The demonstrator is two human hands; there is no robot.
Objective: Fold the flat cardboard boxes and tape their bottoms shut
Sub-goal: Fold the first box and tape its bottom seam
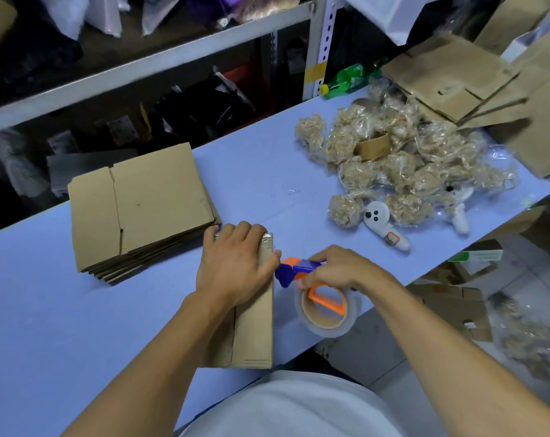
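Observation:
A folded cardboard box point(254, 329) stands on the blue table point(46, 326) right in front of me, its taped end pointing away. My left hand point(232, 263) lies flat on top of its far end, pressing clear tape down. Just to the right, my right hand point(340, 269) grips an orange and blue tape dispenser point(299, 269) carrying a roll of clear tape point(327, 310); the blue cutter end touches the box's right edge. A stack of flat cardboard boxes point(138, 206) lies to the left, beyond my left hand.
A heap of small plastic bags with tan filling point(390, 159) covers the table's right part, with white plush toys point(384, 225) at its near side. More flat cartons point(456, 80) and a green bottle point(346, 78) lie at the back right. A metal shelf point(141, 67) runs behind.

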